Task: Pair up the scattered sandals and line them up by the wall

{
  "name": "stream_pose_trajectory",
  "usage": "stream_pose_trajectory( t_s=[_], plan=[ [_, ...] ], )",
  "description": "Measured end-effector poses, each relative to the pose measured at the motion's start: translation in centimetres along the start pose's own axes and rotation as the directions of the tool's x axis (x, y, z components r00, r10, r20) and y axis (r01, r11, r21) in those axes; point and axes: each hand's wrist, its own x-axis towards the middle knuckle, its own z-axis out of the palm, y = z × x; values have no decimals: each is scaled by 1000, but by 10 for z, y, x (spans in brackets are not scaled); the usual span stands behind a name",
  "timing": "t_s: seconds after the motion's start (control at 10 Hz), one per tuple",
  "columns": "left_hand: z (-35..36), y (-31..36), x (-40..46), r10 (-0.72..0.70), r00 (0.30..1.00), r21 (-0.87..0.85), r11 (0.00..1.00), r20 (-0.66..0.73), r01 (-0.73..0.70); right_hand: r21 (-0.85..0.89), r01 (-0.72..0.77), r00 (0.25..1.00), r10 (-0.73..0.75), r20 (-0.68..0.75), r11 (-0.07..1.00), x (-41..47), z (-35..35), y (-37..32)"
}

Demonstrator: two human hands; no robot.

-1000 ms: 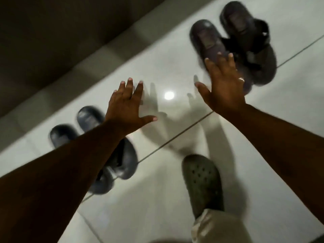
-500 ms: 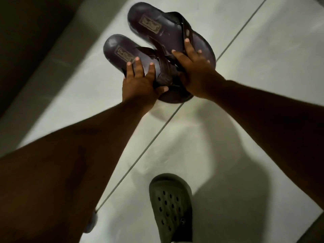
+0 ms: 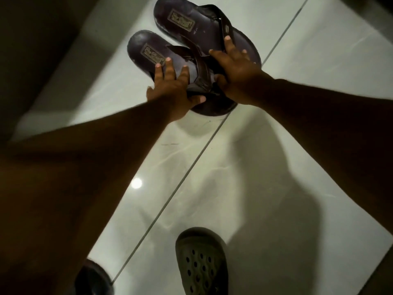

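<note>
Two dark brown strap sandals lie side by side on the white tiled floor, heels toward the wall. My left hand (image 3: 173,90) rests on the left sandal (image 3: 146,50), fingers spread over its footbed and thumb curled under its front edge. My right hand (image 3: 236,71) presses on the right sandal (image 3: 185,20), fingers over its strap. The fronts of both sandals are hidden under my hands.
A dark wall with a pale skirting strip (image 3: 70,60) runs along the upper left. My foot in a grey-green perforated clog (image 3: 202,262) stands at the bottom. The toe of another dark sandal (image 3: 93,277) shows at the bottom left. A tile joint crosses the floor diagonally.
My hands went from hovering open above the floor to resting on the brown sandal pair. The view shifted toward that pair, and the other dark pair slid out to the bottom left.
</note>
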Motion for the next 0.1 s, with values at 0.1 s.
stream_pose_trajectory(
  t_s=[0.1],
  plan=[
    [-4, -22, -31, 85, 991, 47, 996, -101, -81, -86, -32, 998, 27, -62, 996, -30, 8, -6]
  ],
)
